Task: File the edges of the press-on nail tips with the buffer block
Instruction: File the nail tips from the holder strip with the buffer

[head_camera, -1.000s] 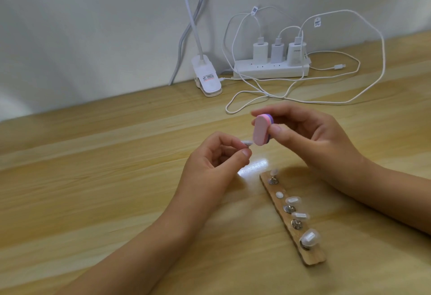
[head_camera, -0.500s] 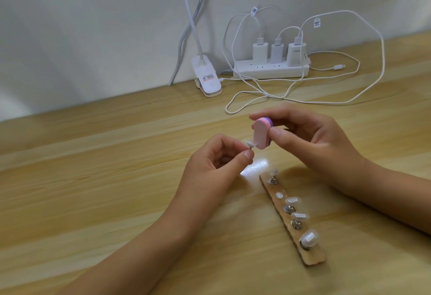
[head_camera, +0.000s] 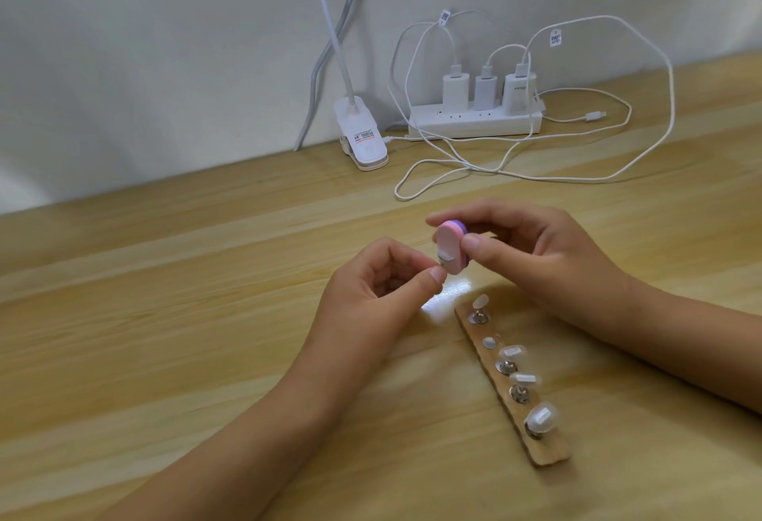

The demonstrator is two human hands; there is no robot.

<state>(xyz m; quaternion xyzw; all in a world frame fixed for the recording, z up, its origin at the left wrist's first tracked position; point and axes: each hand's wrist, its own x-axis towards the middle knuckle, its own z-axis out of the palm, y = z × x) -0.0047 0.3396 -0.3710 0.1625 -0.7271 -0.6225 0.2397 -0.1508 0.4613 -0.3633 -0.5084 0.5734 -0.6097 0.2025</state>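
The left hand (head_camera: 371, 285) pinches a nail tip (head_camera: 444, 260) against the pink buffer block (head_camera: 449, 244), which the right hand's (head_camera: 536, 256) fingers (head_camera: 478, 244) pinch. More tips (head_camera: 513, 352) sit on a wooden strip (head_camera: 548, 452) below those fingers.

My pink-and-purple buffer block (head_camera: 450, 246) stands upright above the table's (head_camera: 206, 314) middle, with a clear nail tip (head_camera: 446, 260) against its lower face. Four more tips (head_camera: 512, 352) stand nearer the front right.

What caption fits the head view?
A pink buffer block in the right hand meets a nail tip pinched by the left hand.
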